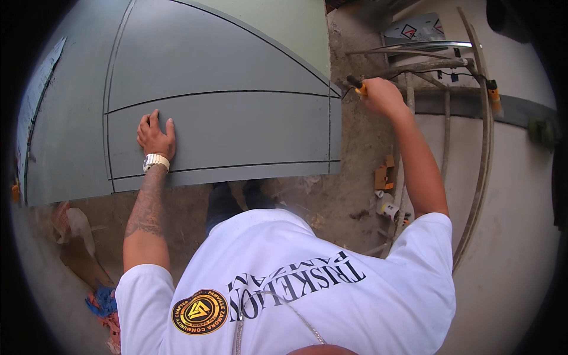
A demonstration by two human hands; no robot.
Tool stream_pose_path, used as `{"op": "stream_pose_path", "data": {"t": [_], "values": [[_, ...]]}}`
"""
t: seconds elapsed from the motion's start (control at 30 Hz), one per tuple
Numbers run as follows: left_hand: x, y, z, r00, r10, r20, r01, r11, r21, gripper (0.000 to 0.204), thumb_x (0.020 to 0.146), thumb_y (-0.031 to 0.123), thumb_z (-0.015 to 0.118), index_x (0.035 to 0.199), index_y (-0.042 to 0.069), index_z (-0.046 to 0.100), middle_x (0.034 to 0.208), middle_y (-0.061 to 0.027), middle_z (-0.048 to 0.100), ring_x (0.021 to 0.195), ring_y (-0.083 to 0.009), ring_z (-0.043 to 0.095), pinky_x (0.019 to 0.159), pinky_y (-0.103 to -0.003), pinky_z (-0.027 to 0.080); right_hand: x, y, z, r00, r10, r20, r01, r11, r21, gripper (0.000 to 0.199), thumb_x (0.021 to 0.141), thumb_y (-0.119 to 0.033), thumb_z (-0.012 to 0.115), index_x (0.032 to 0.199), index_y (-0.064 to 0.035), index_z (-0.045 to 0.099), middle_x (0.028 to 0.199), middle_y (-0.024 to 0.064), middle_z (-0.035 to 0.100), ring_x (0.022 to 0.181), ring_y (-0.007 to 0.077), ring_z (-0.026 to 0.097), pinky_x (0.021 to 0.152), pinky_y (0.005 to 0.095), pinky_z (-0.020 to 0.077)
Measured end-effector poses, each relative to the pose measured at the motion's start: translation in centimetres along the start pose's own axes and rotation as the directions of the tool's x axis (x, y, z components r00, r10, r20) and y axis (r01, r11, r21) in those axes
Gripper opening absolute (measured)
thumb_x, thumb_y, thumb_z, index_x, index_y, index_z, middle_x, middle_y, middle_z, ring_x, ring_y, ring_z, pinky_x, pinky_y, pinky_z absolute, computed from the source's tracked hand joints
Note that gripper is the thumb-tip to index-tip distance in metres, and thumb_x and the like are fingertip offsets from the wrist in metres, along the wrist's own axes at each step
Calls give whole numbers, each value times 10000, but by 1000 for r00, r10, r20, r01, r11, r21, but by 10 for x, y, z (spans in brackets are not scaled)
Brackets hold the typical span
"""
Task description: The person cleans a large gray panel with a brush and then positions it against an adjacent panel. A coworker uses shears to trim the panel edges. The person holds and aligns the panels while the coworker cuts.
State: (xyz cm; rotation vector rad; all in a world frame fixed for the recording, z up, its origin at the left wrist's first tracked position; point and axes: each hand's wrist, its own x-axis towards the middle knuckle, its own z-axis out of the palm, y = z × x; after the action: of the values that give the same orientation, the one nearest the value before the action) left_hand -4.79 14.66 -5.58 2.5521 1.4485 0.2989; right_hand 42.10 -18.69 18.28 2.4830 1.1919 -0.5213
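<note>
Worker's left hand (156,137), fingers flat & together, braces a grey panel (225,112) already scored w/ dark lines; right hand (383,96), fingers wrapped tight round a yellow-handled tool (357,86), works at the panel's right edge. Panel's lower strip apparently unfinished.

Right hand (383,96) covers most of the yellow-handled tool (357,86), its tip hidden behind the grey panel (225,127) edge. Panel's far end is cut off. Small items on the floor (355,189) at right are too small to tell.
</note>
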Motion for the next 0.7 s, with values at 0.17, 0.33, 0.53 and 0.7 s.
{"op": "stream_pose_path", "data": {"t": [0.17,0.33,0.53,0.7], "values": [[3,4,7,999,34,-11,-34,999,-10,603,1008,458,650,1543,200,546,1556,-151,480,1487,-365,414,1237,-579,304,47,-2,62,855,338,-394,115,617,778,480,898,-269,784,1336,-76,751,1143,181,800,1078,340,765,945,416,580],[-3,1,7,1000,17,10,-17,1000,12,600,1009,459,647,1544,207,546,1557,-147,477,1488,-365,410,1238,-580,304,-48,-8,111,978,176,116,-211,820,532,483,883,-285,777,1313,-66,762,1161,192,795,1103,341,763,981,424,568],[1,-1,8,999,26,-19,-27,1000,-3,608,1006,459,648,1550,210,543,1567,-145,465,1498,-366,397,1239,-592,296,-6,-17,54,876,370,-309,-1,642,766,509,900,-312,800,1325,-35,751,1168,193,792,1094,303,764,982,381,568],[-1,-5,14,999,38,-10,-38,999,-10,606,1012,460,641,1553,208,540,1566,-138,467,1495,-363,402,1239,-596,299,-44,-9,134,962,272,-24,-126,520,845,486,911,-304,783,1326,-52,760,1212,173,787,1142,274,749,997,370,561]]}}
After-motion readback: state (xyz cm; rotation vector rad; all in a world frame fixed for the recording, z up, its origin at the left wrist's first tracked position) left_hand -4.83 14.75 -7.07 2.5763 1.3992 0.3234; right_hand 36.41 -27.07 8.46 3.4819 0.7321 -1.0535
